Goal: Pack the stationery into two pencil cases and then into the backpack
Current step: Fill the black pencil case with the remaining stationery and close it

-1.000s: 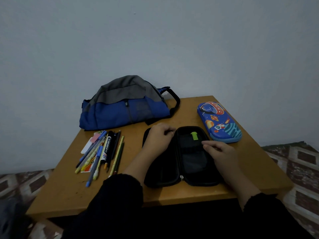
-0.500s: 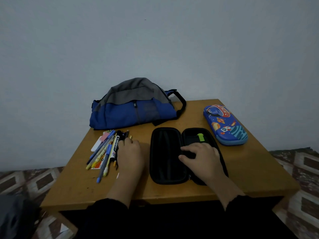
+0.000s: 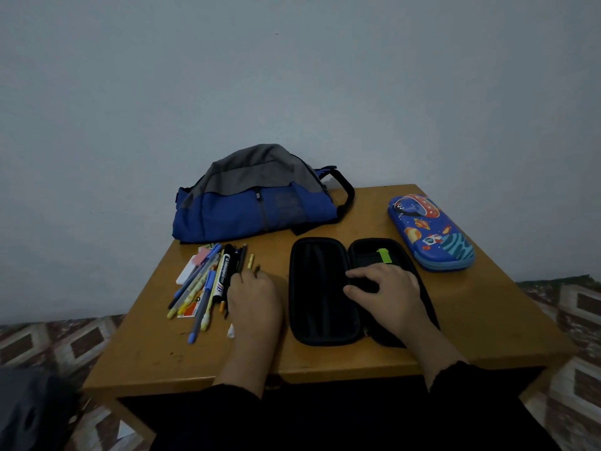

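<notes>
One open black case [image 3: 320,288], long axis front-back

black case [image 3: 320,288] open, centre | space case [image 3: 431,232] shut, right | pens [image 3: 208,281] left | backpack [image 3: 257,196] rear

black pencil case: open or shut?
Open: the black pencil case lies spread flat in two halves, the right hand resting on its right half.

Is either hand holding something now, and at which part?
The left hand lies over the pens; a grip cannot be told. The right hand only rests on the open black case.
</notes>
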`<move>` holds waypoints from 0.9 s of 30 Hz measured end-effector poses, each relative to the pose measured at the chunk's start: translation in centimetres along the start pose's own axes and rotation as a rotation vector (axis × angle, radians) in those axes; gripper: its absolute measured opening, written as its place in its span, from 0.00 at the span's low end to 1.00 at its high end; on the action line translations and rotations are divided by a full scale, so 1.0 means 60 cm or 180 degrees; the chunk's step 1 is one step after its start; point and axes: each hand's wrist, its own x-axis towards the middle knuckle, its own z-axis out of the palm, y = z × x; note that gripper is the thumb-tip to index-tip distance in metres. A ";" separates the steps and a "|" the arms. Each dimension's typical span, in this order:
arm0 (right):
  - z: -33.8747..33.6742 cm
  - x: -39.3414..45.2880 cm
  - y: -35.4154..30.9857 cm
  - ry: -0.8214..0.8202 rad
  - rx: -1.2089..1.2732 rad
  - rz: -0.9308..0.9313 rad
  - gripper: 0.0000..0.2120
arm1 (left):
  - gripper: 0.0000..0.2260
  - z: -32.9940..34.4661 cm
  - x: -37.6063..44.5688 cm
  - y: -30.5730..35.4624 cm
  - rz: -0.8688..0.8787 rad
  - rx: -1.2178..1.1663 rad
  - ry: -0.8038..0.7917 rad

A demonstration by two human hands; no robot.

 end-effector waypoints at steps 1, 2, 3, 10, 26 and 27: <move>0.000 0.000 -0.001 -0.0008 -0.0002 0.0002 0.13 | 0.11 0.000 0.000 0.001 0.0114 -0.0051 -0.0035; 0.000 0.000 -0.002 -0.0009 -0.0012 0.0001 0.13 | 0.13 -0.001 0.000 0.001 0.0196 -0.0136 -0.0058; -0.001 -0.001 -0.003 -0.0009 -0.0024 0.0003 0.13 | 0.15 -0.001 -0.001 0.001 0.0244 -0.0213 -0.0069; -0.004 -0.005 -0.020 -0.0086 -0.0069 -0.0002 0.06 | 0.12 -0.004 -0.005 -0.001 -0.0015 -0.0360 -0.0010; 0.026 0.009 -0.044 0.0090 0.0022 0.0545 0.07 | 0.08 -0.084 0.025 0.034 -0.0483 -0.2595 -0.0161; 0.028 0.011 -0.043 0.0101 0.0044 0.0564 0.08 | 0.07 -0.088 0.022 0.048 -0.0440 -0.2645 -0.0258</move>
